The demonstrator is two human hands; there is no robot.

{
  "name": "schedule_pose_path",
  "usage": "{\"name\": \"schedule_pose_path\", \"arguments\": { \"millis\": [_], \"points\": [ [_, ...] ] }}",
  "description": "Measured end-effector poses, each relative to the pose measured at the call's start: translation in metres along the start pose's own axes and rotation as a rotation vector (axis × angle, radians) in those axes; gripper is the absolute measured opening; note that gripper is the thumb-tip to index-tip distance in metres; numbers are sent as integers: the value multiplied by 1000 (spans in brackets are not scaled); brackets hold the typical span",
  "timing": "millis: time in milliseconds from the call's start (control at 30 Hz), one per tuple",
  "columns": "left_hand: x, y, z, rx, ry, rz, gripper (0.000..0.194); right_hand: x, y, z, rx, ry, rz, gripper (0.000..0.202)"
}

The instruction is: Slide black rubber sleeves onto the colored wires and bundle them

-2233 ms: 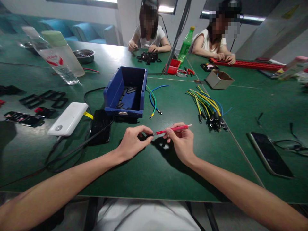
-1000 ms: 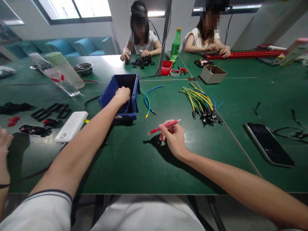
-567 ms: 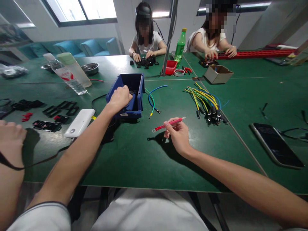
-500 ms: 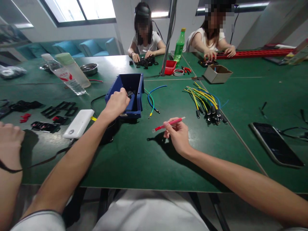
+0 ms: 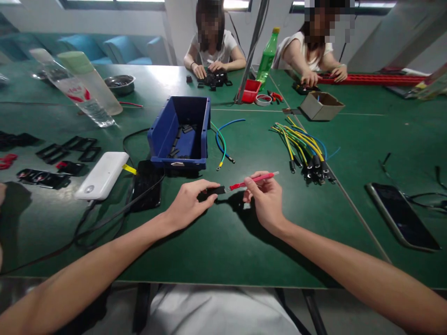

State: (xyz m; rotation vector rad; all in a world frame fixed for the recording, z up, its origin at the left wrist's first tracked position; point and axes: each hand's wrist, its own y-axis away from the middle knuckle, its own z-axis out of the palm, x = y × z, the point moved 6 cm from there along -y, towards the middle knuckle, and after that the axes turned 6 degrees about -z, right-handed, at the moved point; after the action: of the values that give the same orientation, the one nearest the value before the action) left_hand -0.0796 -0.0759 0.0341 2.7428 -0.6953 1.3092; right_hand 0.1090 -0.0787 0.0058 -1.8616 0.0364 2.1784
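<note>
Between its thumb and fingers, my left hand (image 5: 191, 202) pinches a short black sleeve (image 5: 218, 190). My right hand (image 5: 266, 200) grips a red cable (image 5: 256, 179), whose metal lug end points left and meets or nearly meets the sleeve's right end. Just behind my left hand stands a blue bin (image 5: 183, 163) with several black sleeves inside. A green wire (image 5: 222, 144) and a blue wire (image 5: 220, 137) with lugs lie right of the bin. Farther right is a bundle of yellow-green and blue wires (image 5: 307, 149) with black ends.
A white power bank (image 5: 103, 176), a black phone (image 5: 148, 184) and cables lie left; another phone (image 5: 401, 216) and glasses (image 5: 424, 200) lie right. Bottles (image 5: 82, 95), black frames (image 5: 70, 149) and a cardboard box (image 5: 320, 108) stand or lie around. Two people work across the table.
My left hand has come out of the blue bin with a black sleeve and moved down and right to the red cable's lug end. The view has shifted slightly.
</note>
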Motion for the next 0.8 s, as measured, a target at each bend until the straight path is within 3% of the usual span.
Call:
{"name": "schedule_pose_path", "arguments": {
  "millis": [333,800],
  "points": [
    [-8,3,2,105,114,-127,20,0,2,-2,43,-8,-26,36],
    [-10,3,-3,194,84,-116,18,-4,4,3,-36,3,-29,36]
  ]
}}
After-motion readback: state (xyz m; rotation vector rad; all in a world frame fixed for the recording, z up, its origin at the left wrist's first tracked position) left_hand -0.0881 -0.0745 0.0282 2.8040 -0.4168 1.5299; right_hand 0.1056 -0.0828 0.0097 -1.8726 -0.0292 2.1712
